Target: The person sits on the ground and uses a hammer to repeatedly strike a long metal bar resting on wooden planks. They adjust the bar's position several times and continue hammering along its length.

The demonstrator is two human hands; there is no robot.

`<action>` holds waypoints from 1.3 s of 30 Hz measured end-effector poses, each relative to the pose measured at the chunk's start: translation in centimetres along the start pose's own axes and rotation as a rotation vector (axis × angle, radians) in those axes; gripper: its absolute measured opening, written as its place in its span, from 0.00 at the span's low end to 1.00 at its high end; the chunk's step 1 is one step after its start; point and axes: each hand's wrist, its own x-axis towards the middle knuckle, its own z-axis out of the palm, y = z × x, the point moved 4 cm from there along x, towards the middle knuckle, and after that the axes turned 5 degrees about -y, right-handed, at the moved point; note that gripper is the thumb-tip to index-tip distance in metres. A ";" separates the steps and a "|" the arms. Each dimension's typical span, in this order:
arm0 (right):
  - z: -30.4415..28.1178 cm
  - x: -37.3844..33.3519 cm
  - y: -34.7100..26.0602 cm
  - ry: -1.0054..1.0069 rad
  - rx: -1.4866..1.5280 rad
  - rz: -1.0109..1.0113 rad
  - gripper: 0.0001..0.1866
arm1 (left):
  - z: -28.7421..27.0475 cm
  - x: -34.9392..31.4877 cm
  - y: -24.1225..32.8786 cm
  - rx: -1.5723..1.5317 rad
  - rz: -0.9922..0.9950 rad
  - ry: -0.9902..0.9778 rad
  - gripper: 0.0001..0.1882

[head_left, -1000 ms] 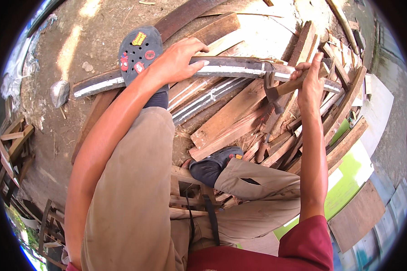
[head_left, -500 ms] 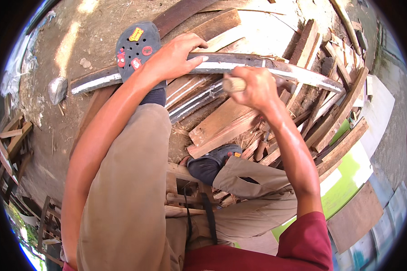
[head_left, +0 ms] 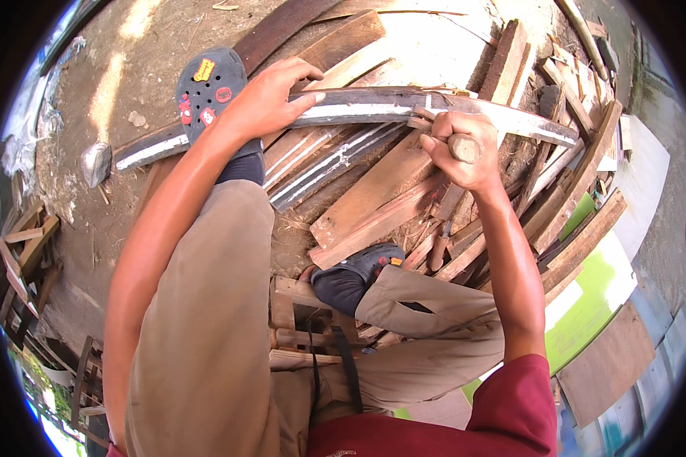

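Timber strip (head_left: 358, 99), dark with a white-painted face, lies across the ground (head_left: 91, 190) in the head view; its left end sits just beside a grey stone (head_left: 97, 164), and its right end reaches over the timber pile (head_left: 381, 190). Left clog (head_left: 213, 87) is planted across the strip near that left end. Left hand (head_left: 278, 99) rests on the strip beside the clog, thumb and forefinger spread apart; its other fingers are hidden. Right hand (head_left: 469, 167) is clamped around the handle of a hammer (head_left: 465, 147), at the strip's near edge, right of its middle; the handle's butt faces the camera, and the head cannot be made out clearly. A wooden-handled tool (head_left: 439, 247) lies in the pile, right of the right clog (head_left: 373, 263). Toward the lower left of the ground stands a pale, tub-like thing (head_left: 57, 376); its contents cannot be seen. Relative to half a second ago, the right hand is farther right along the strip, and the handle's butt, then directed left, is turned toward the camera. The left hand and left clog keep their places on the strip. Markings: the left clog carries a yellow badge (head_left: 203, 70) with raised lettering and several red badges, one of them round; the right clog carries a small yellow-orange badge.
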 end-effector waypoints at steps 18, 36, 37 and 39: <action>-0.5 -1.4 -4.0 -0.342 -0.027 0.238 0.16 | 0.5 -1.1 1.4 0.154 0.097 -0.096 0.25; -1.8 -3.0 -4.1 -0.293 0.084 0.085 0.16 | 3.7 -1.7 1.1 0.859 0.047 -0.401 0.42; -3.1 -4.3 -3.6 -0.261 0.191 0.045 0.14 | 3.6 -1.5 1.2 0.871 0.032 -0.421 0.42; -3.0 -5.8 -2.8 -0.260 0.157 -0.031 0.10 | 3.3 -1.2 1.5 0.897 0.008 -0.460 0.42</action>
